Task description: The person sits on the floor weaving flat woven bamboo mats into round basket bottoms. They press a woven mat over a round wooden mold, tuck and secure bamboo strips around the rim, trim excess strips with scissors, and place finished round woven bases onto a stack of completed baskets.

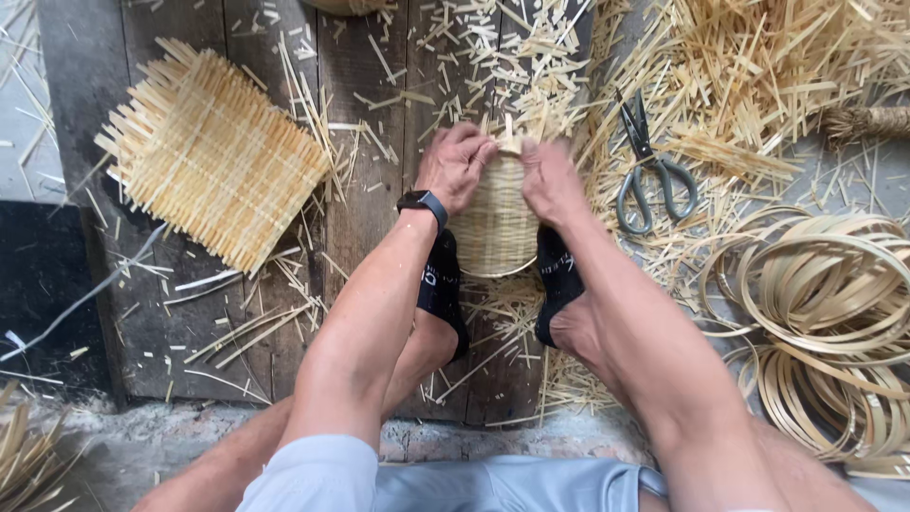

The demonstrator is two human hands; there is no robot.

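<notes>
Your knees frame the view; your left hand (pixel 455 166) and right hand (pixel 550 180) both grip the basket (pixel 495 228), clamped between your feet on planks (pixel 370 218). Scissors (pixel 649 171) lie just right.

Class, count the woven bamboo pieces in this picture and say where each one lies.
2. A flat woven mat lies on the wooden boards at upper left. A small round woven basket sits between the feet, held by the left hand and right hand. Others may be hidden out of view.
</notes>
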